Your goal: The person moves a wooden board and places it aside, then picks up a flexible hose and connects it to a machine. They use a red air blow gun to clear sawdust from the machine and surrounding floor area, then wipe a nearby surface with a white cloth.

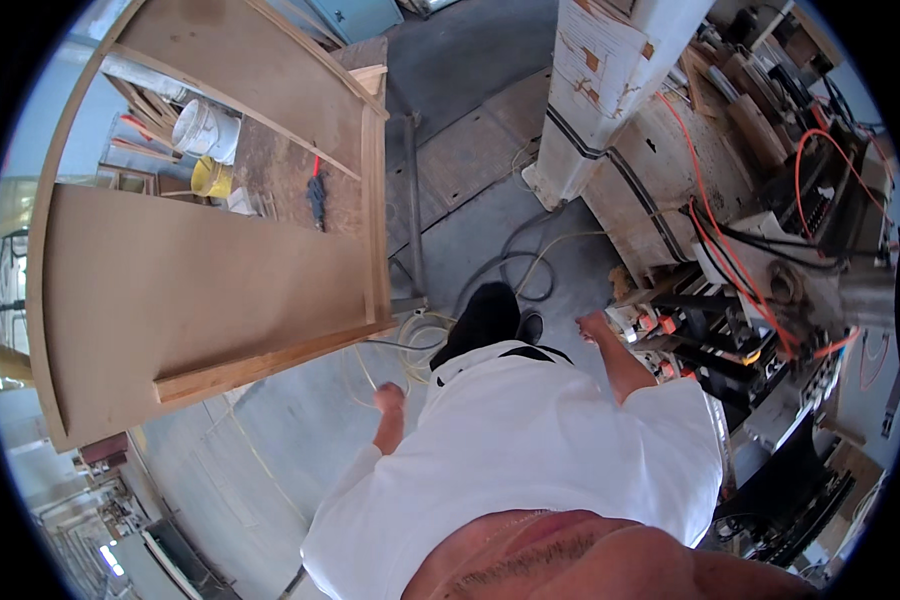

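Note:
My left hand (390, 397) hangs low beside my white shirt, its fingers curled closed. What it holds, if anything, is hidden; a thin yellow hose (362, 368) passes right by it, and I cannot tell whether they touch. On the other side my right hand (592, 327) is held out from my body with the fingers drawn in and nothing showing in them. Close to that hand is a machine (690, 318) with dark bars and orange parts. A large brown panel frame (200, 290) with wooden edging stands to my left, nearest to my left hand.
Through the frame's opening show a white bucket (207, 131), a yellow bucket (211, 177) and a dark tool with a red tip (316, 195). Hoses (515, 262) coil on the grey floor ahead. A white column (580, 100) and a cluttered bench (740, 110) stand at the right.

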